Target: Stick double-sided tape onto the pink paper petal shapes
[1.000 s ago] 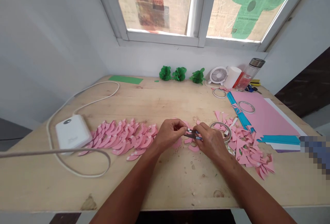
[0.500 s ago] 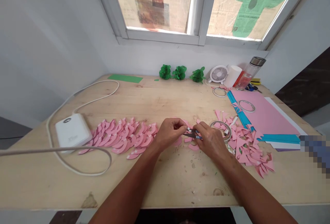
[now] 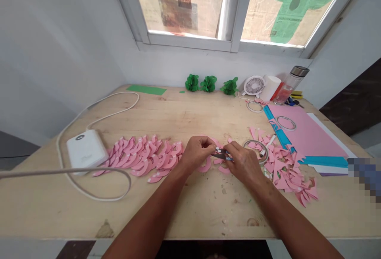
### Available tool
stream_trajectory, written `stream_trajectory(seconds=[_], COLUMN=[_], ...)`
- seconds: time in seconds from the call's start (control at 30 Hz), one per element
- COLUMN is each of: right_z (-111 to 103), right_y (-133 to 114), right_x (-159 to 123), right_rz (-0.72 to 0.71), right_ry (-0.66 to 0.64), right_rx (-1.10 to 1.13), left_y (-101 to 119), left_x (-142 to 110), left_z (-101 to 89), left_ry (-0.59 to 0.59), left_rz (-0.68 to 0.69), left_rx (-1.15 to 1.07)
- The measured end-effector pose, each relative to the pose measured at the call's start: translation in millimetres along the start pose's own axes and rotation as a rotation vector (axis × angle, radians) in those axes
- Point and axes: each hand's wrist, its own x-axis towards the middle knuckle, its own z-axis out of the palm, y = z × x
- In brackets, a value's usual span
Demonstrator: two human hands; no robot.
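Observation:
My right hand (image 3: 241,160) is wrapped around a pair of scissors (image 3: 220,156), whose dark blades point left. Thumb and fingertips of my left hand (image 3: 196,152) are pinched together just beyond the blade tips. A small white strip of tape (image 3: 218,149) shows between the left fingertips and the blades. Under and beside the hands lie curved pink paper pieces (image 3: 205,166). To the left, many more pink crescents (image 3: 144,157) lie in overlapping rows, several with white patches at their ends. A tape roll (image 3: 266,156) rests right of my right hand, among pink scraps (image 3: 285,171).
A white power bank (image 3: 86,151) with a looping cable (image 3: 98,198) lies at left. Green paper balls (image 3: 208,84), a small fan (image 3: 254,86) and a glass bottle (image 3: 291,86) stand along the back. Pink sheets (image 3: 312,136) with a second tape roll (image 3: 286,123) lie at right.
The view has shifted slightly, so the table things appear a little further right. Both hands keep nearly the same pose, and the scissor blades look closer together.

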Motion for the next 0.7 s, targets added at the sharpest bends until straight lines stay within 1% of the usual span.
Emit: stream_trajectory(seconds=[0.2, 0.37, 0.57, 0.7], right_z=[-1.6, -2.2, -3.1, -3.3], right_y=[-1.3, -1.8, -2.2, -2.2], right_x=[-0.4, -0.6, -1.4, -2.2], right_rz=[-0.017, -0.002, 0.001, -0.015], right_ry=[-0.008, -0.008, 0.007, 0.035], right_rx=[-0.058, -0.074, -0.071, -0.034], left_y=[-2.5, -4.3, -2.8, -1.7], left_x=[1.6, 1.5, 0.4, 1.3], left_z=[2.4, 3.8, 4.5, 1.1], left_ry=[0.047, 0.054, 0.056, 0.094], left_rz=[-0.037, -0.065, -0.09, -0.096], left_rx=[-0.051, -0.08, -0.121, -0.138])
